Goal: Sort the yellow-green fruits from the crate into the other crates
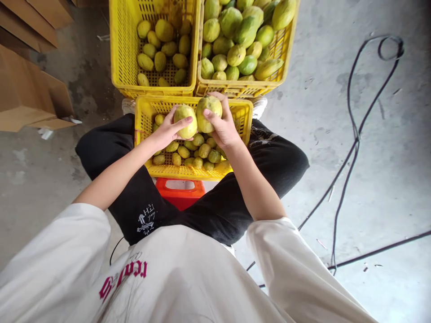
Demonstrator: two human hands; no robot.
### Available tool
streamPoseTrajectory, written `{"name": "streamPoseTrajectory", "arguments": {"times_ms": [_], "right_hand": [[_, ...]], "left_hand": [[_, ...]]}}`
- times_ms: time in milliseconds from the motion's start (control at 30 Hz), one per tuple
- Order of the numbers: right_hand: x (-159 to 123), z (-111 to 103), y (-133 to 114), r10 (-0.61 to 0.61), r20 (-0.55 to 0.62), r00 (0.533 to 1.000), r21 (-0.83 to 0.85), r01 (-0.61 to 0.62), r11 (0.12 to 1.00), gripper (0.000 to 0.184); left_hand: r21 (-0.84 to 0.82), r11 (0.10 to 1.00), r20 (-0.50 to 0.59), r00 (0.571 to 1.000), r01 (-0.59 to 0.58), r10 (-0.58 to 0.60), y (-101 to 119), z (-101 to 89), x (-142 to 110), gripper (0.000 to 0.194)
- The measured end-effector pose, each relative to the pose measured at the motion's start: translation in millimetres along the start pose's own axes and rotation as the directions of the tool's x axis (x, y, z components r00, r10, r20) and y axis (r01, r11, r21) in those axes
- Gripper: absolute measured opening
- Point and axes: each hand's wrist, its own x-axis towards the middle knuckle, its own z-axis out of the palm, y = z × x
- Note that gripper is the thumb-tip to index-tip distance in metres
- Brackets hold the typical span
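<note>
My left hand (167, 131) is wrapped around a yellow-green fruit (186, 117), thumb across its front. My right hand (223, 127) grips a second, greener fruit (208, 106) right beside it; the two fruits almost touch. Both are held just above a small yellow crate (144, 117) between my knees, which holds several small yellow-green fruits (195, 152). I sit with black trousers on a red stool (180, 194).
Two more yellow crates stand ahead: the left crate (119, 54) partly filled with small fruits, the right crate (286, 49) heaped with larger green ones. Flattened cardboard (27, 89) lies at the left. Black cables (353, 139) run across the concrete floor at the right.
</note>
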Motion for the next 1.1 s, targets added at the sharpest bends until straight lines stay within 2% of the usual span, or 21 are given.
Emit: {"name": "streamPoseTrajectory", "arguments": {"times_ms": [133,233,333,400,433,500,533,600,667,700,733,767,800,833,867,933,967,1000,1033,1067,1100], "right_hand": [[9.7,-3.7,6.6,0.051,-0.059,0.997,-0.119,-0.057,0.991,0.087],[13.9,-5.4,2.7,0.184,-0.084,0.979,-0.217,-0.198,0.956,0.077],[9.7,-0.4,-8.4,0.361,-0.102,0.927,-0.246,-0.376,0.894,0.055],[3.3,6.4,-17.0,0.464,-0.086,0.882,-0.322,-0.465,0.824,0.052],[-0.3,10.5,-21.1,0.504,-0.063,0.861,-0.404,-0.484,0.776,0.056],[-7.0,19.6,-27.8,0.567,0.024,0.823,-0.645,-0.420,0.638,0.066],[-10.1,24.6,-30.0,0.603,0.086,0.793,-0.775,-0.327,0.541,0.068],[-16.5,35.1,-32.0,0.710,0.206,0.674,-0.941,-0.064,0.333,0.069],[-23.3,44.9,-31.0,0.840,0.244,0.485,-0.970,0.137,0.202,0.067],[-26.5,48.5,-30.2,0.892,0.228,0.390,-0.970,0.172,0.172,0.066],[-29.2,50.7,-29.8,0.926,0.202,0.320,-0.972,0.182,0.149,0.065],[-30.8,51.1,-30.3,0.938,0.190,0.291,-0.973,0.187,0.139,0.064],[-30.9,49.4,-32.2,0.933,0.188,0.307,-0.972,0.195,0.132,0.065],[-29.4,45.7,-35.6,0.911,0.192,0.365,-0.971,0.204,0.123,0.067],[-26.1,40.1,-40.3,0.865,0.196,0.461,-0.972,0.205,0.111,0.070],[-15.0,25.0,-52.2,0.667,0.167,0.726,-0.985,0.151,0.082,0.076],[-8.3,16.3,-57.9,0.497,0.123,0.859,-0.992,0.097,0.078,0.078],[-1.6,7.3,-62.2,0.286,0.064,0.956,-0.995,0.041,0.087,0.079],[4.4,-1.5,-64.7,0.066,0.004,0.998,-0.995,-0.003,0.101,0.081],[9.1,-9.9,-64.8,-0.131,-0.042,0.990,-0.992,-0.025,0.124,0.083],[12.4,-17.5,-62.6,-0.283,-0.065,0.957,-0.988,-0.021,0.155,0.086]], "left_hand": [[-0.036,0.991,-0.005,0.992,0.126,-0.126,9.0,3.4,-4.6,0.060],[-0.013,0.976,-0.027,0.975,0.219,-0.219,22.5,10.2,-8.8,0.052],[0.217,0.931,-0.140,0.953,0.294,-0.268,33.5,15.1,-8.3,0.048],[0.521,0.783,-0.270,0.936,0.340,-0.227,39.5,14.7,-6.5,0.047],[0.668,0.650,-0.310,0.930,0.361,-0.198,42.3,13.7,-5.9,0.048],[0.870,0.337,-0.293,0.927,0.360,-0.234,47.0,11.8,-6.7,0.056],[0.926,0.198,-0.254,0.917,0.323,-0.308,48.3,11.7,-8.4,0.062],[0.982,0.012,-0.156,0.843,0.189,-0.515,47.3,14.6,-14.3,0.072],[0.998,-0.049,-0.064,0.720,0.041,-0.691,42.0,21.0,-22.0,0.072],[0.998,-0.056,-0.041,0.664,0.000,-0.746,38.8,24.8,-25.6,0.068],[0.998,-0.064,-0.037,0.619,-0.022,-0.784,36.2,28.3,-28.7,0.064],[0.996,-0.077,-0.041,0.599,-0.034,-0.800,34.7,30.9,-30.8,0.062],[0.994,-0.101,-0.057,0.614,-0.037,-0.787,34.8,32.2,-31.9,0.061],[0.991,-0.129,-0.077,0.658,-0.030,-0.749,36.7,31.7,-31.7,0.062],[0.988,-0.156,-0.099,0.727,-0.011,-0.679,40.4,29.2,-30.5,0.064],[0.983,-0.179,-0.126,0.895,0.053,-0.428,51.0,17.9,-25.3,0.068],[0.983,-0.161,-0.127,0.960,0.088,-0.251,57.0,9.4,-21.9,0.070],[0.986,-0.125,-0.115,0.992,0.109,-0.046,62.6,-0.5,-18.6,0.071],[0.991,-0.073,-0.099,0.982,0.112,0.163,67.5,-11.0,-15.5,0.075],[0.994,-0.021,-0.091,0.936,0.104,0.340,71.4,-21.6,-13.0,0.081],[0.996,0.015,-0.083,0.885,0.085,0.459,74.3,-31.3,-11.1,0.088]]}}
